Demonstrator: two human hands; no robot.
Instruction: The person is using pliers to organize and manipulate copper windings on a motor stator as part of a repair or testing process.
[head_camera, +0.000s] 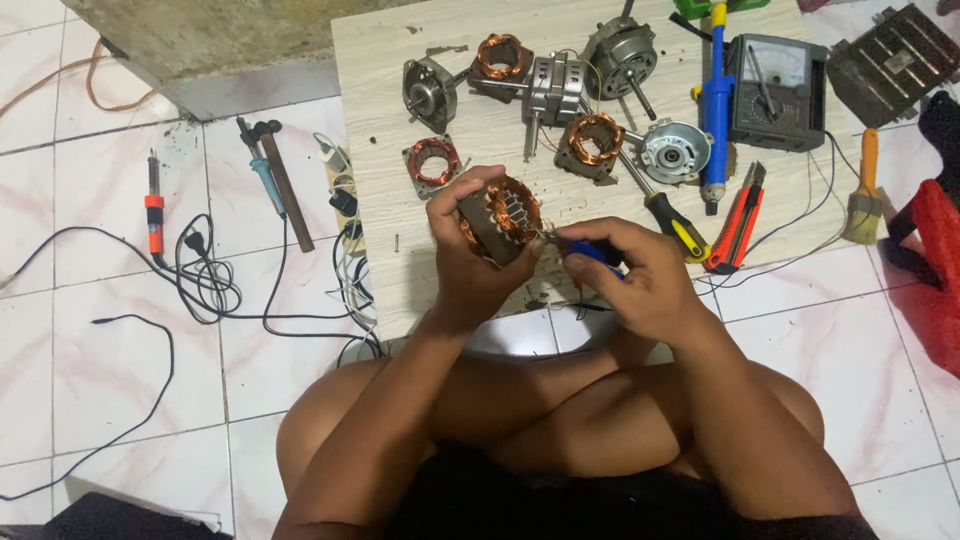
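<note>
Ideally, the copper-wound stator (503, 217) is gripped steadily in the left hand (468, 262) while the blue-handled tool (594, 254), pinched in the right hand (635, 280), is guided gently along the windings.

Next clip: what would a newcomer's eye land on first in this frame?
Probably the copper-wound motor stator held up in the left hand at the centre, with the right hand bringing a blue-handled tool to its windings. Behind them, a wooden board on the tiled floor carries more stators, motor housings and an analog meter at the upper right.
</note>
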